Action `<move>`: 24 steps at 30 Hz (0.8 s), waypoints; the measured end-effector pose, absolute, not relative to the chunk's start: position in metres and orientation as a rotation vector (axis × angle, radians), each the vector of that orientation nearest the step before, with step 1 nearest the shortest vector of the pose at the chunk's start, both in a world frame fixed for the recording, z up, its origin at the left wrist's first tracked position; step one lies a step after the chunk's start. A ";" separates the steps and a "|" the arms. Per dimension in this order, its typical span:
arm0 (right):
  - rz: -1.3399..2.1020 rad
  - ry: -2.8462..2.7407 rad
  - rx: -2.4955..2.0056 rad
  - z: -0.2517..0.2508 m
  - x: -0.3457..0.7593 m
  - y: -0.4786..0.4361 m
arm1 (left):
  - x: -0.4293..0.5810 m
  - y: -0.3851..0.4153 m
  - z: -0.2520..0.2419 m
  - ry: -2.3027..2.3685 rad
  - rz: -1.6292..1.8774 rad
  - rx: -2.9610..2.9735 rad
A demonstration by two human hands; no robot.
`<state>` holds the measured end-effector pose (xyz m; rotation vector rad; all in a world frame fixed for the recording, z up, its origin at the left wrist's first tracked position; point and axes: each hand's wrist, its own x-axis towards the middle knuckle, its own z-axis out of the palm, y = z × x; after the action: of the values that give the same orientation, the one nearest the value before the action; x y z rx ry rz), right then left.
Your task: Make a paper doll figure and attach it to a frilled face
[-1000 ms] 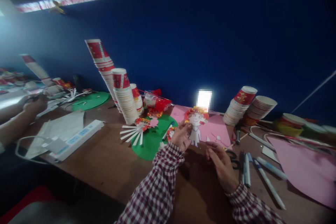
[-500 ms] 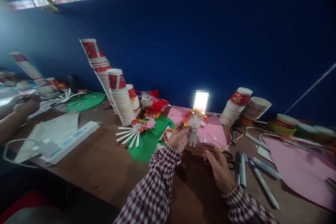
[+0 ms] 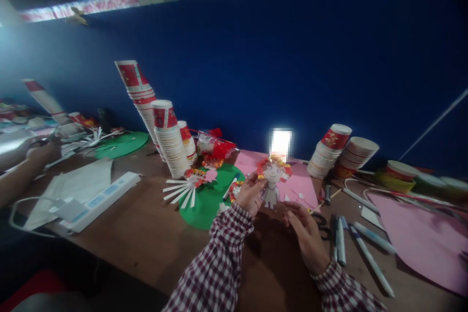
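My left hand [image 3: 251,195] is closed on a paper doll [image 3: 271,190], a cut-out drawn figure with a ring of red and yellow scraps round its head. The doll is held upright over the pink paper [image 3: 302,183]. Just right of its feet is my right hand [image 3: 302,226], thumb and fingertips pinched together; anything between them is too small to make out. Black-handled scissors [image 3: 323,226] lie beside the right hand. Left of my left hand, a green paper disc [image 3: 197,212] carries red and yellow pieces and a marker [image 3: 231,187].
Tall paper cup stacks [image 3: 170,141] stand at the back left, with shorter cup stacks [image 3: 329,151] at the back right. Several markers [image 3: 373,261] lie on the right near another pink sheet [image 3: 424,239]. A power strip [image 3: 102,202] is on the left, near another person's hands [image 3: 46,151].
The view has shifted slightly, so everything sits a little lower. My left hand still holds the doll, and my right hand stays pinched beside it.
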<state>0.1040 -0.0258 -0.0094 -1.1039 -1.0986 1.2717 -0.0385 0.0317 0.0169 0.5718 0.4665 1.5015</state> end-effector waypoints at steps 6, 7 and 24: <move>1.253 -1.105 -1.101 -0.006 0.104 -0.026 | -0.038 0.033 0.014 0.481 1.494 0.578; 1.253 -1.104 -1.099 -0.006 0.104 -0.025 | -0.038 0.033 0.014 0.481 1.495 0.580; 1.225 -1.108 -1.087 -0.010 0.104 -0.024 | -0.035 0.033 0.011 0.487 1.492 0.586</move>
<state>0.1045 -0.0236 -0.0103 -1.0874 -1.1081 1.2255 -0.0351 0.0332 0.0113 0.5858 0.4869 1.4923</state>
